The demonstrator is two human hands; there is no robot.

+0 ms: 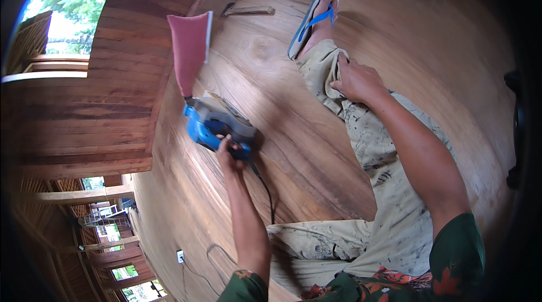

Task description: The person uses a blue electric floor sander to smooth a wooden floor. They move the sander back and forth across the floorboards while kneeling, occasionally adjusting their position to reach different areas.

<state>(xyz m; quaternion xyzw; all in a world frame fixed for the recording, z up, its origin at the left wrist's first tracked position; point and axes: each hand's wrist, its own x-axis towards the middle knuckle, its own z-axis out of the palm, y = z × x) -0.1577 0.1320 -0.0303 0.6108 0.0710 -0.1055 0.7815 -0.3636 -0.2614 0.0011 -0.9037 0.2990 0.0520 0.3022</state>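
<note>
My left hand (228,152) is wrapped round the rear handle of a blue and grey belt sander (206,125). The sander is tilted on its side against the wooden boards and a little blurred; I cannot tell whether it touches them. From its far end a pink cloth dust bag (191,48) sticks out. A black cord (265,189) runs from the handle toward my bent leg. My right hand (361,80) grips the lower trouser leg (322,73) of my outstretched leg, thumb and forefinger around the cloth. That foot wears a sandal (302,33) with blue straps.
A hammer-like tool with a wooden handle (251,10) lies beyond the dust bag. A plank wall (121,104) with a window opening rises on the left. Near the lower left, a white socket block (180,256) and loose cords (212,254) lie on the wooden floor (305,161).
</note>
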